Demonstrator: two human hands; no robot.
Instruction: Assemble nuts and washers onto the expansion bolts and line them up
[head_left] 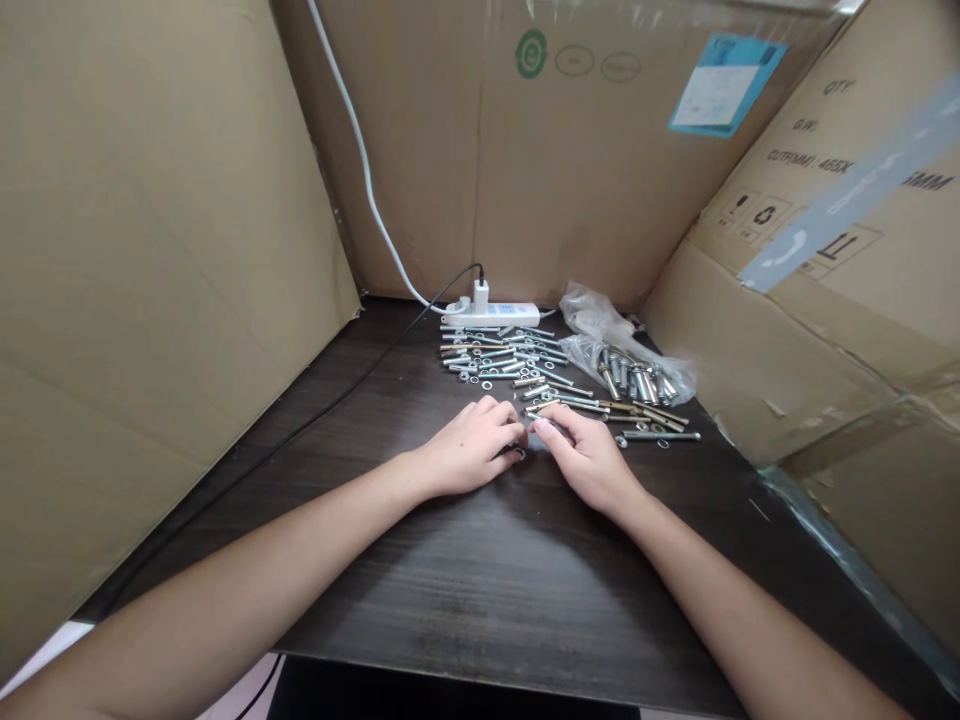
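Note:
My left hand (476, 446) rests low over the dark table with its fingers curled down and closed. A small metal washer (520, 455) shows at its thumb tip; whatever else the fingers enclose is hidden. Just to the right, my right hand (592, 458) has thumb and forefinger pinched together, almost meeting the left fingertips. What it holds is too small and covered to name. Beyond both hands lie rows of silvery and brassy bolts (574, 401) with sleeves, nuts and washers. One long bolt (661, 436) lies to the right of my right hand, beside a loose ring.
A white power strip (495, 315) with a plugged-in adapter stands behind the bolts. Its black cable (330, 405) crosses the table on the left. A clear plastic bag (679, 375) holds more bolts at the right. Cardboard boxes (555, 180) wall in the table (450, 590).

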